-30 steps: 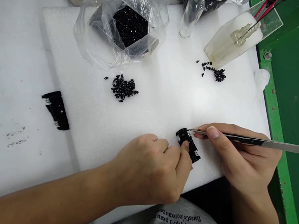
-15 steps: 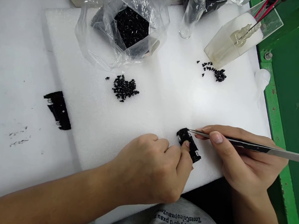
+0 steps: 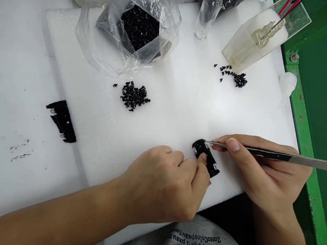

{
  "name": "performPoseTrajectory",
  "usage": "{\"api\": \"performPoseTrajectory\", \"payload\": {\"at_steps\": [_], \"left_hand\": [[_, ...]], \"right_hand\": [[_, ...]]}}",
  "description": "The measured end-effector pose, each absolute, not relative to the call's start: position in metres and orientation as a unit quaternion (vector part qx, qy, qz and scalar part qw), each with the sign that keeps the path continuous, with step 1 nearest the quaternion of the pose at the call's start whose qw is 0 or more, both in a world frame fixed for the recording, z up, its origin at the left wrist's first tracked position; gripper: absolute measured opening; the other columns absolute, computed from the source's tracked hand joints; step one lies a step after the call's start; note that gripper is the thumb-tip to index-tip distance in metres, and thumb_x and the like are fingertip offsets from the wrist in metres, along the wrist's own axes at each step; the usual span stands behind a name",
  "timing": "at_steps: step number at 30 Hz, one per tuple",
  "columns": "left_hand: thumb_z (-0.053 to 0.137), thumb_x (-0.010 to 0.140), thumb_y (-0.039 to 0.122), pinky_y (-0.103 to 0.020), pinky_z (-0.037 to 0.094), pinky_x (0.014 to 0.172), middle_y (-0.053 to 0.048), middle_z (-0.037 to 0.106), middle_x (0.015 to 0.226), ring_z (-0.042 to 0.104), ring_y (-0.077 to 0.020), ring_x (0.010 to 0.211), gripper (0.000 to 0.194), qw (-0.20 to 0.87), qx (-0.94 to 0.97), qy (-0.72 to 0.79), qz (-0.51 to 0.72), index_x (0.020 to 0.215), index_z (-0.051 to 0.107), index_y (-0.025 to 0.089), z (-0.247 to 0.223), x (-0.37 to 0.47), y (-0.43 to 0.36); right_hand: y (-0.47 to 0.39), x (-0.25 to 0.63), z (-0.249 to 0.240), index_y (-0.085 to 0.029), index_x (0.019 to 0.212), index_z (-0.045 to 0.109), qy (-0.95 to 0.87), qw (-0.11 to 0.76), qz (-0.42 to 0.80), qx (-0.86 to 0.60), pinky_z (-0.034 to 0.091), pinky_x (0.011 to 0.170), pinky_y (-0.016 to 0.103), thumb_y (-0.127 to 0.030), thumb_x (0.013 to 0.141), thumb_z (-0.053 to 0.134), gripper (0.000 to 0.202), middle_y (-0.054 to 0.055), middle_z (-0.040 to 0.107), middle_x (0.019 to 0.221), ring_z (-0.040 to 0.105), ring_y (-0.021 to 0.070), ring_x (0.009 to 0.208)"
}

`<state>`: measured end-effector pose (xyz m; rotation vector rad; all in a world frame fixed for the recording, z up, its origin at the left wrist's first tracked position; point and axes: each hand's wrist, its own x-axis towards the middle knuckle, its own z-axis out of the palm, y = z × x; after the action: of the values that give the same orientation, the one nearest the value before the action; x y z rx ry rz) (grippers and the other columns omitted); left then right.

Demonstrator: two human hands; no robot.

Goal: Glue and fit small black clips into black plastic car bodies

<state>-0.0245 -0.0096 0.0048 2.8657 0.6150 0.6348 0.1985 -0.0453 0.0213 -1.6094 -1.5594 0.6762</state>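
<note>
My left hand (image 3: 170,183) is closed on a small black curved piece (image 3: 206,158) with notched edges, its thumb resting across the upper face. In my right hand (image 3: 262,164) is a pair of tweezers (image 3: 274,154), pinched between thumb and fingers. The tweezer tips meet the top right corner of the black piece; whether they grip anything there is too small to tell. A pile of tiny black parts (image 3: 134,95) lies on the white foam sheet (image 3: 166,126), and a smaller pile (image 3: 239,80) lies farther right.
Behind stands an open clear plastic bag (image 3: 106,54) of black parts. Beside it are a glass vial (image 3: 207,18) and a tilted clear container (image 3: 243,49) with red-handled tools. Another black piece (image 3: 63,121) lies left of the foam. A green metal frame (image 3: 305,122) edges the right.
My right hand and the tweezers have shifted slightly, with the tweezers' back end a little higher. The left hand keeps its hold on the black piece. The whole view has drifted a little.
</note>
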Motion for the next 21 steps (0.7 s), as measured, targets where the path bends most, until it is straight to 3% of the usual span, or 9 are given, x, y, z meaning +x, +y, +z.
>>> {"api": "performPoseTrajectory", "payload": {"at_steps": [6, 21], "left_hand": [[0.08, 0.096, 0.027, -0.037, 0.045, 0.036, -0.001, 0.063, 0.067, 0.059, -0.0192, 0.051, 0.028, 0.071, 0.952, 0.204, 0.215, 0.112, 0.08, 0.005, 0.0049, -0.0235, -0.0092], [0.079, 0.098, 0.029, -0.037, 0.045, 0.037, 0.0, 0.062, 0.066, 0.059, -0.0185, 0.051, 0.025, 0.081, 0.953, 0.204, 0.21, 0.107, 0.08, 0.006, 0.0071, -0.0236, -0.0086]], "right_hand": [[-0.0447, 0.1973, 0.0222, -0.033, 0.108, 0.086, -0.614, 0.389, 0.26, -0.636, 0.07, 0.066, 0.041, -0.024, 0.099, 0.08, 0.013, 0.001, 0.085, 0.102, 0.082, 0.0257, 0.082], [-0.0404, 0.1991, 0.02, -0.032, 0.11, 0.087, -0.593, 0.376, 0.323, -0.635, 0.067, 0.063, 0.034, -0.031, 0.099, 0.082, 0.012, 0.001, 0.085, 0.102, 0.082, 0.0238, 0.084]]}}
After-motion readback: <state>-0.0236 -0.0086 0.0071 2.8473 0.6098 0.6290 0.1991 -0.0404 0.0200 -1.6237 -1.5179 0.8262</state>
